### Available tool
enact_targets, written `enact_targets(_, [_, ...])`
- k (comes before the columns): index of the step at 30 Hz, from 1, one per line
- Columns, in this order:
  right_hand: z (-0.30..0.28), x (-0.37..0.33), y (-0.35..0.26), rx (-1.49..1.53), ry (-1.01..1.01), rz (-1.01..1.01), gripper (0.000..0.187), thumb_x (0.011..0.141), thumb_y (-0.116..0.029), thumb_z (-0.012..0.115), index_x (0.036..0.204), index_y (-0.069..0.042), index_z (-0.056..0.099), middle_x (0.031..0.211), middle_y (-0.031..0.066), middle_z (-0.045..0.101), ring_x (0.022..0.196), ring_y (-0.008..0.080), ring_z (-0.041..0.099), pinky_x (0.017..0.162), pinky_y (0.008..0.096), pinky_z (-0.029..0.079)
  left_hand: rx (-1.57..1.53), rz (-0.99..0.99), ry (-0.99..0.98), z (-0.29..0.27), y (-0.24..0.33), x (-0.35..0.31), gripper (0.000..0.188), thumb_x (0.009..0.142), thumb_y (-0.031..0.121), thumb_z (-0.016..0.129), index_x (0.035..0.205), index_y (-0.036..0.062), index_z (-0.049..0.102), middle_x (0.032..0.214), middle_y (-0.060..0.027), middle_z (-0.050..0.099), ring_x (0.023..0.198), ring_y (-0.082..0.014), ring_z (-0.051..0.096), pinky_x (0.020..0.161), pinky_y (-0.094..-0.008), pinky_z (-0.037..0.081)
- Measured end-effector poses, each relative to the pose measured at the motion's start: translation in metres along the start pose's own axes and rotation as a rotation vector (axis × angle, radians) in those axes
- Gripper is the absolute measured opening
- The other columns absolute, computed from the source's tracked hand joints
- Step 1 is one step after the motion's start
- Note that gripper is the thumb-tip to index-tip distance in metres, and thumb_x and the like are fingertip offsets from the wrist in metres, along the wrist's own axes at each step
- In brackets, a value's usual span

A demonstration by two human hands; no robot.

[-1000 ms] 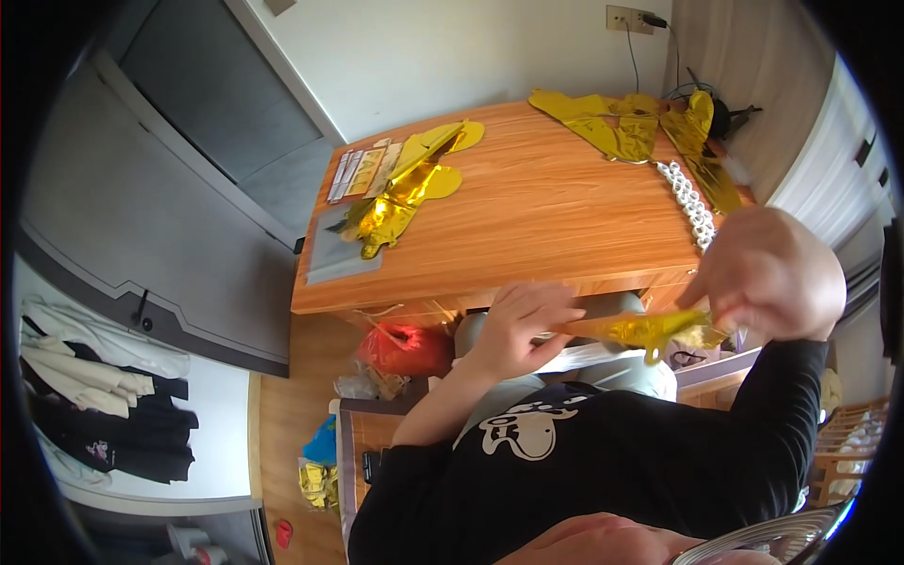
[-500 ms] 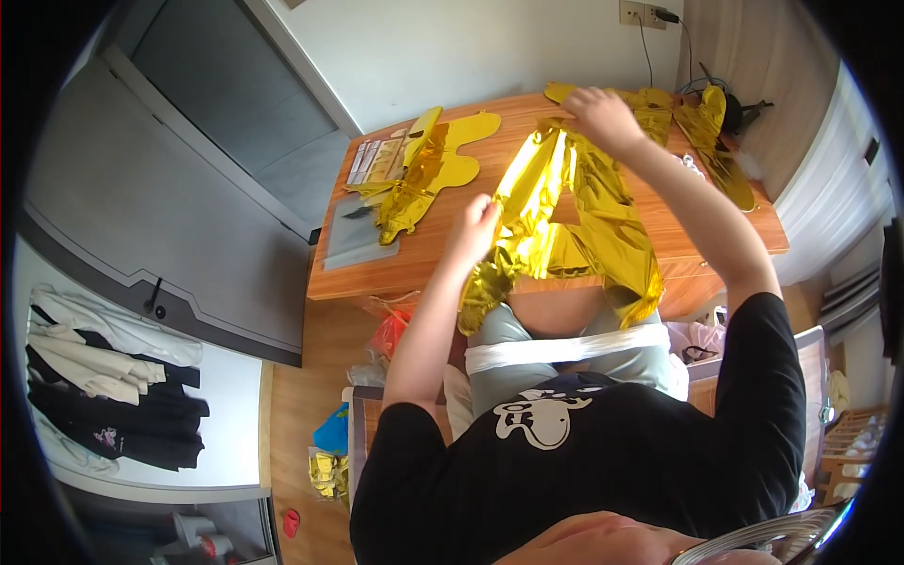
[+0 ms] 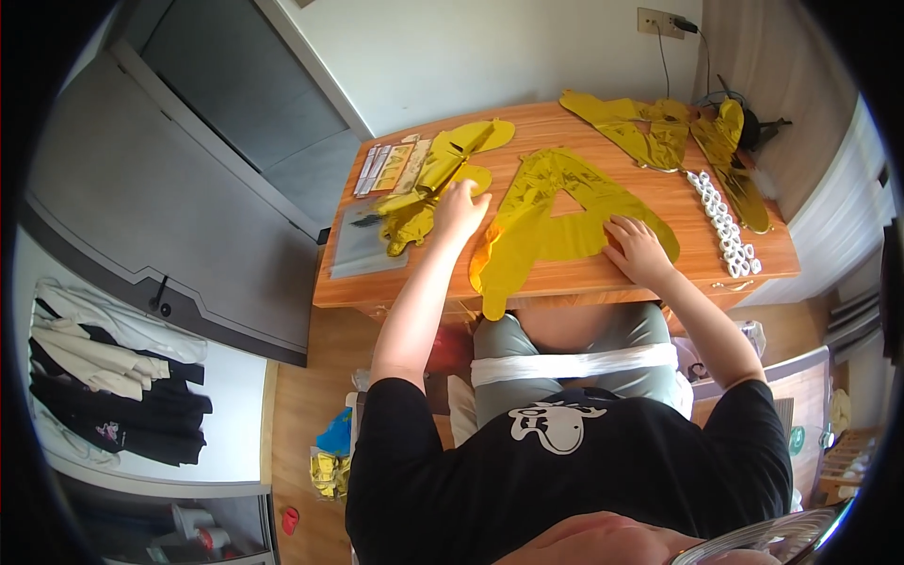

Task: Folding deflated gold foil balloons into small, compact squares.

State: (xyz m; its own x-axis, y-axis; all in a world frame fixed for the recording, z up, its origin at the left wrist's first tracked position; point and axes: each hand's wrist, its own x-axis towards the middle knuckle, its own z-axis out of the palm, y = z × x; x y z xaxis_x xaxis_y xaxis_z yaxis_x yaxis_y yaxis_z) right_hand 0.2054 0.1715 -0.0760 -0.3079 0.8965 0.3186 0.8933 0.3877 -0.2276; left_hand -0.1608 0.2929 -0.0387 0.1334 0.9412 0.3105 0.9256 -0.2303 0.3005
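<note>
A flat gold foil balloon (image 3: 556, 212), shaped like a big letter with a triangular hole, lies spread on the wooden desk (image 3: 659, 268), one leg hanging over the front edge. My right hand (image 3: 636, 247) presses flat on its right leg, fingers spread. My left hand (image 3: 461, 209) rests at its upper left edge, fingertips next to a heap of other gold foil balloons (image 3: 438, 179). Neither hand grips anything.
More gold balloons (image 3: 650, 127) lie at the desk's back right, beside a strip of small white rings (image 3: 723, 224). Flat packets (image 3: 388, 166) and a grey sheet (image 3: 363, 243) sit at the left end. A cable runs to a wall socket (image 3: 656, 21). Clothes (image 3: 94, 377) hang far left.
Half a second ago both hands held the gold balloon up over the desk; now it lies flat and my hands have come down onto it.
</note>
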Motion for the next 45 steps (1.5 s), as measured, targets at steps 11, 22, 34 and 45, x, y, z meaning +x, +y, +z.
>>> enact_targets(11, [0.002,-0.001,-0.004,0.039,-0.029,0.051,0.057,0.1,-0.039,0.062,0.146,-0.007,0.054,0.154,0.0141,0.05,0.146,0.0339,0.041,0.123,0.0495,0.029,0.34,-0.308,-0.055,-0.013,-0.087,0.03,0.055,0.083,0.066,0.073,0.111,0.0195,0.079,0.124,-0.0083,0.069,0.126,-0.0302,0.055,0.101,-0.0519,0.04])
enact_targets(22, [0.0,-0.007,-0.003,0.003,0.021,0.08,0.055,0.1,-0.041,0.06,0.142,-0.005,0.058,0.152,0.0147,0.053,0.145,0.0325,0.043,0.122,0.0478,0.031,0.223,-0.199,0.141,0.021,-0.086,0.065,0.043,0.087,0.054,0.073,0.104,0.0154,0.08,0.095,-0.0071,0.077,0.095,-0.0267,0.072,0.085,-0.0426,0.052])
enact_targets(34, [0.003,-0.003,0.0,0.064,0.024,0.064,0.053,0.1,-0.041,0.061,0.14,-0.006,0.06,0.15,0.0135,0.055,0.144,0.0331,0.044,0.121,0.0484,0.031,-0.406,-0.075,0.482,-0.043,-0.035,0.044,0.035,0.095,0.035,0.074,0.085,0.003,0.066,0.075,-0.0113,0.071,0.067,-0.0268,0.068,0.062,-0.0389,0.048])
enact_targets(45, [-0.035,0.007,0.007,0.576,-0.055,0.084,0.051,0.105,-0.034,0.06,0.147,-0.006,0.055,0.147,0.0191,0.057,0.139,0.0335,0.049,0.116,0.0415,0.039,-0.233,0.237,0.093,0.015,0.135,-0.076,0.033,0.09,0.032,0.074,0.08,0.0016,0.065,0.081,-0.0196,0.069,0.076,-0.0387,0.068,0.07,-0.0496,0.054])
